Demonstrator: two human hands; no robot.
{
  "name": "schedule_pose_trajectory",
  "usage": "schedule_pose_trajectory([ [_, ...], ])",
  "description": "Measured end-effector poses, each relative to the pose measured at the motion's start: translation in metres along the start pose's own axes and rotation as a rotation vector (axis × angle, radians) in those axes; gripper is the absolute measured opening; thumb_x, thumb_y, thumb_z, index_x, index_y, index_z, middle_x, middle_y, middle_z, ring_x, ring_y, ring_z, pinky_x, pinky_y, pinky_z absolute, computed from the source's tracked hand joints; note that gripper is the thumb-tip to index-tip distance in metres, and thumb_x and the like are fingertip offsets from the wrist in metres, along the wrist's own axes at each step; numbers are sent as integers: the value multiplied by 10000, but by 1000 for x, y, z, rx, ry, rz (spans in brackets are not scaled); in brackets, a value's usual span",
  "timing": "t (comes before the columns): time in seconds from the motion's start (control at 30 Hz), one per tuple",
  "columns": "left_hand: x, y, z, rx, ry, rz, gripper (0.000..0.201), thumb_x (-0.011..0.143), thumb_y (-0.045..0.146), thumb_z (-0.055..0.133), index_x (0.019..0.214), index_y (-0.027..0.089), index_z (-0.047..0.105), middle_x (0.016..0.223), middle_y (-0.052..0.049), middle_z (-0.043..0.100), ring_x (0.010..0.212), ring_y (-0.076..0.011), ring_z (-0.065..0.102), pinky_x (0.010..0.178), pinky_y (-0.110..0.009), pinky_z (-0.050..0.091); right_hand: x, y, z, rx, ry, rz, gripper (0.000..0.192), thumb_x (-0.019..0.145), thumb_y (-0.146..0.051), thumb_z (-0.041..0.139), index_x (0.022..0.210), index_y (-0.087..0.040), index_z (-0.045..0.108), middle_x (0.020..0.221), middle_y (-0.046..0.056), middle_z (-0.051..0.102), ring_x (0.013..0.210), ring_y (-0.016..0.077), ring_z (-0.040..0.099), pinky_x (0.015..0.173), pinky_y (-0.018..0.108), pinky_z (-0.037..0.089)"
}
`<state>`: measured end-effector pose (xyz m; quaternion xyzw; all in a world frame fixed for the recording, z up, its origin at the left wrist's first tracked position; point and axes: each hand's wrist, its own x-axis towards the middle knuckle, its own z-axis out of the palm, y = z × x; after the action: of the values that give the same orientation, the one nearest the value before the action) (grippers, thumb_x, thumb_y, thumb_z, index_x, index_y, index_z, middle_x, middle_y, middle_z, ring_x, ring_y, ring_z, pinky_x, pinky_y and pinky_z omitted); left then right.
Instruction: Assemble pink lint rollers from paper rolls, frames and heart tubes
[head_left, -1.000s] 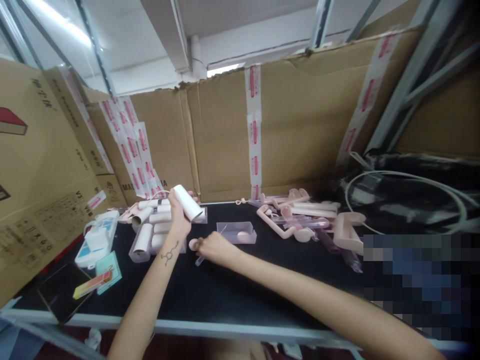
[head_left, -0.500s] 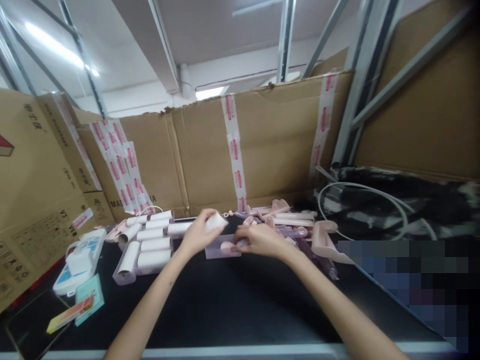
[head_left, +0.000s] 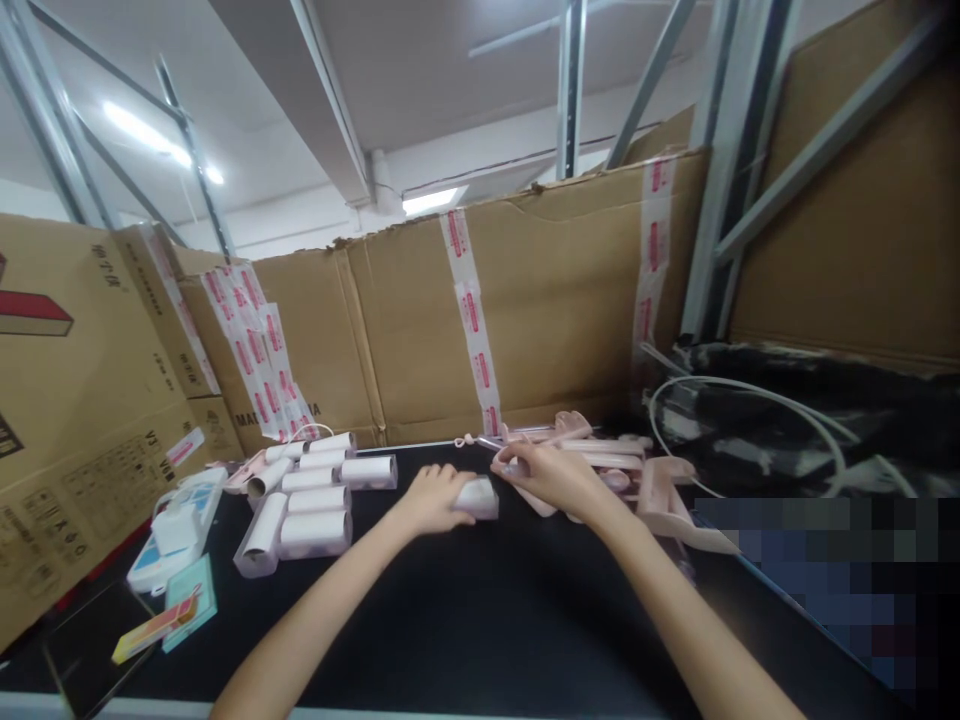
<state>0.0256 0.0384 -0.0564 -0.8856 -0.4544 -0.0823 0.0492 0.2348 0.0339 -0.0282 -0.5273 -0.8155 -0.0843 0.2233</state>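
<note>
We see the left hand (head_left: pixel 431 497) gripping one white cylindrical roll (head_left: pixel 478 497) on the black table (head_left: pixel 480 620). The right hand (head_left: pixel 551 475) at 3 o'clock pinches a small part, unclear. About eight rolls (head_left: pixel 311 495) at 9 o'clock; pink plastic handles (head_left: pixel 600 450), count unclear.

Both forearms are bare from the frame's lower edge to the wrists, with no sleeve showing; the left hand (head_left: pixel 433 497) and the right hand (head_left: pixel 551 475) are bare, ungloved, with slim fingers

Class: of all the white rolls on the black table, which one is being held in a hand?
The white roll under the left hand, apart from the stacked rolls farther left.
</note>
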Motion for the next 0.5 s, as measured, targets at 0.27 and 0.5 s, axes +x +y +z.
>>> schedule_pose_trajectory([
  [0.27,55,-101,-63,41,-70,-217,660,715,445,668,1268,195,409,1276,-110,450,1185,-307,392,964,-464,343,-2,2,-5,-35,56,-16,203,836,-280,479,871,-235,674,841,40,714,724,197,654,551,241,360],
  [0.5,41,-148,-35,35,-257,-386,342,871,320,535,1172,160,509,1187,-92,536,1016,-218,559,845,-437,484,-2,-5,-1,27,17,-128,240,881,-268,432,805,-200,649,835,53,685,725,190,632,587,253,374],
])
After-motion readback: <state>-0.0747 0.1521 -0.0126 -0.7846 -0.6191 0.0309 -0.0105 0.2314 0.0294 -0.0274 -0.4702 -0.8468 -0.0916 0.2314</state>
